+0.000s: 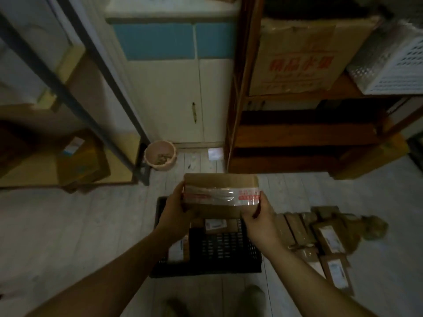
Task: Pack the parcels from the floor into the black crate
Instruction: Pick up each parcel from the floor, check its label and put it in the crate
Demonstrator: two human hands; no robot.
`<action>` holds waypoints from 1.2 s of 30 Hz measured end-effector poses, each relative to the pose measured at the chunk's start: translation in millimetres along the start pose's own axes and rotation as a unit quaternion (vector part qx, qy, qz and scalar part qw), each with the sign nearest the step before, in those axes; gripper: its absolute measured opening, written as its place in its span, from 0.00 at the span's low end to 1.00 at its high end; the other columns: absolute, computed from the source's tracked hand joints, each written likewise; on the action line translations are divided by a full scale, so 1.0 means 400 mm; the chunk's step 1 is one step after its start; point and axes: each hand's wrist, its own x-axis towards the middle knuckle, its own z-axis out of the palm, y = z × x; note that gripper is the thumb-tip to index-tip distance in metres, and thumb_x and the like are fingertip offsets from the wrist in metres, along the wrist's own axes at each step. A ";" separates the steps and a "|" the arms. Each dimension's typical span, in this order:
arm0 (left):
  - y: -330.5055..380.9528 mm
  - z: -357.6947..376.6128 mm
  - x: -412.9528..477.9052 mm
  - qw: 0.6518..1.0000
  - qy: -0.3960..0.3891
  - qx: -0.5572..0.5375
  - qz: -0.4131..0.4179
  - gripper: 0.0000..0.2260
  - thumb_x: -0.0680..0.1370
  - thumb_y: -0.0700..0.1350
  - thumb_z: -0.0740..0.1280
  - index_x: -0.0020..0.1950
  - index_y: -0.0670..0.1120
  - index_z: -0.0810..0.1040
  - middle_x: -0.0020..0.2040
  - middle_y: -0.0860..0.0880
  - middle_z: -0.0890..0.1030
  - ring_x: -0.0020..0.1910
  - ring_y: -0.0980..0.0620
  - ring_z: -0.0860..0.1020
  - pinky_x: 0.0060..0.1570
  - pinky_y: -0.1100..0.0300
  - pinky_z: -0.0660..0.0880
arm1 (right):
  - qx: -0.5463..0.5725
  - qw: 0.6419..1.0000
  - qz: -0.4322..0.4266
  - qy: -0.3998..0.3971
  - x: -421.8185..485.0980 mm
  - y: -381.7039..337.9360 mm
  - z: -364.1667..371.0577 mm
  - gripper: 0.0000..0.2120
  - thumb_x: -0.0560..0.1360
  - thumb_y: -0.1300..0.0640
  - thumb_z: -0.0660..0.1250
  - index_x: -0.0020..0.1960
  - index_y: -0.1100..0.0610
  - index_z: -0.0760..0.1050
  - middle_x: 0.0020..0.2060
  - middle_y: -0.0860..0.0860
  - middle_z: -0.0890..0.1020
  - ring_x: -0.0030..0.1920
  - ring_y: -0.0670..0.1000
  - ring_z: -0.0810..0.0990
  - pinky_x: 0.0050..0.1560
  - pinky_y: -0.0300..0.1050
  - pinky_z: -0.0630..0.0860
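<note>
A: Step in hand: taped parcel point(220, 195) held at centre frame, above the black crate point(206, 272), not touching it. How should it go down?

B: My judgement: lower it level, both ends together, onto the bare mesh in the crate's right half. Small parcels point(215, 225) already sit along its far and left sides. Lay the long side along a wall, which saves room for the floor pile point(329, 239) at right of frame.

A: Fingers?

B: Left hand point(175, 216) curls round the parcel's left end, thumb on top. Right hand point(258, 223) clamps the right end, fingers wrapped over the taped edge. The parcel spans between both palms. Fingers underneath are hidden.
</note>
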 end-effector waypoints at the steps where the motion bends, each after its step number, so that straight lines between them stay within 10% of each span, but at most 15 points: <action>1: -0.044 0.012 0.026 1.000 0.001 0.003 -0.008 0.23 0.74 0.36 0.68 0.62 0.58 0.69 0.55 0.54 0.79 0.55 0.61 0.79 0.50 0.62 0.80 | -0.005 1.000 0.009 -0.008 0.023 0.038 0.020 0.23 0.74 0.55 0.66 0.65 0.39 0.65 0.57 0.49 0.76 0.58 0.49 0.77 0.59 0.56 0.77; 7: -0.388 0.141 0.206 0.997 0.007 0.027 -0.073 0.27 0.74 0.36 0.66 0.66 0.59 0.63 0.64 0.48 0.71 0.60 0.49 0.75 0.54 0.55 0.78 | -0.097 0.994 0.035 -0.047 0.205 0.344 0.145 0.38 0.76 0.59 0.65 0.75 0.36 0.48 0.63 0.51 0.72 0.55 0.50 0.78 0.58 0.50 0.78; 15: -0.859 0.375 0.412 0.979 -0.015 0.131 -0.157 0.16 0.75 0.42 0.69 0.60 0.49 0.69 0.58 0.48 0.71 0.54 0.47 0.75 0.53 0.50 0.77 | -0.211 0.965 0.119 -0.096 0.449 0.800 0.295 0.25 0.81 0.56 0.56 0.76 0.45 0.54 0.67 0.58 0.63 0.59 0.60 0.73 0.65 0.47 0.69; 23: -1.159 0.513 0.577 0.967 -0.108 0.170 -0.157 0.28 0.77 0.46 0.66 0.75 0.46 0.61 0.71 0.47 0.67 0.68 0.46 0.69 0.67 0.53 0.67 | -0.219 0.957 0.146 -0.121 0.629 1.106 0.416 0.26 0.80 0.53 0.55 0.76 0.45 0.53 0.71 0.54 0.56 0.65 0.60 0.67 0.71 0.51 0.63; 31: -1.132 0.512 0.604 0.928 -0.242 0.182 -0.216 0.35 0.77 0.52 0.65 0.78 0.46 0.49 0.77 0.44 0.51 0.75 0.43 0.54 0.73 0.52 0.56 | -0.204 0.936 0.218 -0.185 0.640 1.170 0.437 0.32 0.79 0.52 0.61 0.78 0.48 0.49 0.77 0.55 0.43 0.76 0.61 0.51 0.76 0.50 0.53; 36: -0.918 0.422 0.496 0.940 -0.205 0.184 -0.202 0.28 0.80 0.47 0.62 0.77 0.46 0.54 0.77 0.45 0.55 0.76 0.46 0.54 0.68 0.62 0.53 | -0.186 0.934 0.213 -0.219 0.548 0.972 0.340 0.30 0.75 0.44 0.64 0.74 0.49 0.61 0.74 0.54 0.58 0.68 0.57 0.67 0.69 0.42 0.63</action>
